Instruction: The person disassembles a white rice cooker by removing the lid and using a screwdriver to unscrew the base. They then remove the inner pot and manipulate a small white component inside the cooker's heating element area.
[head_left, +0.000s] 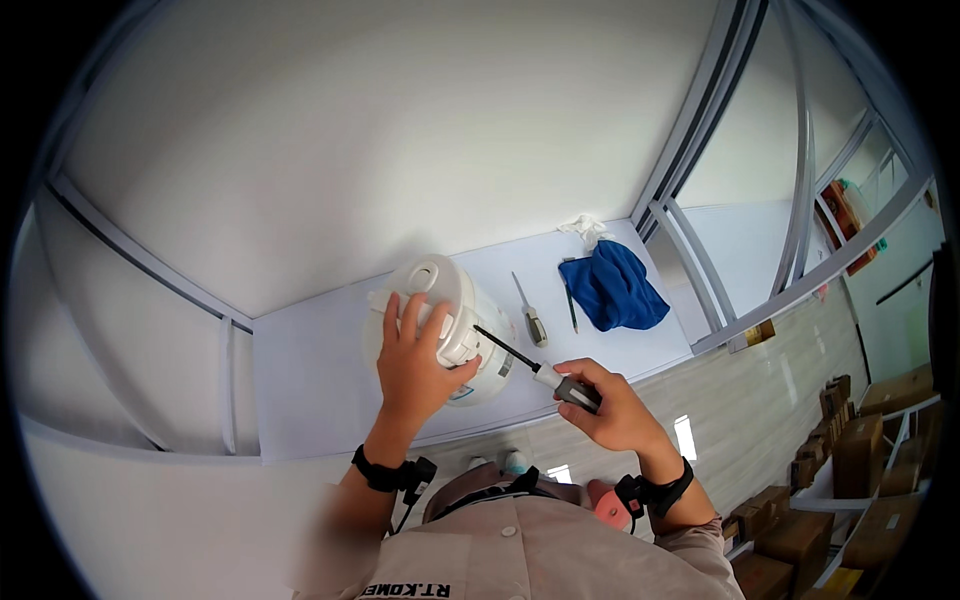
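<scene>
A white rounded appliance with a lidded top, like a rice cooker (488,380), stands on the white table. My left hand (412,368) grips its upper front, fingers bent over the lid. My right hand (610,408) holds a screwdriver (548,376) with a white and grey handle, its dark shaft pointing at a part on the appliance's upper right side; whether the tip touches it I cannot tell. Right of the appliance lie a second screwdriver (535,325) with a pale handle and a dark, thin pencil-like item (570,305), beside a blue cloth (615,285).
The table (300,380) backs onto a white panel wall (350,120) within grey metal frames (670,170). White crumpled tissue (585,228) lies at the back right. Cardboard boxes (855,455) stand on shelving at the lower right. A pale tiled floor (780,370) shows beyond the table.
</scene>
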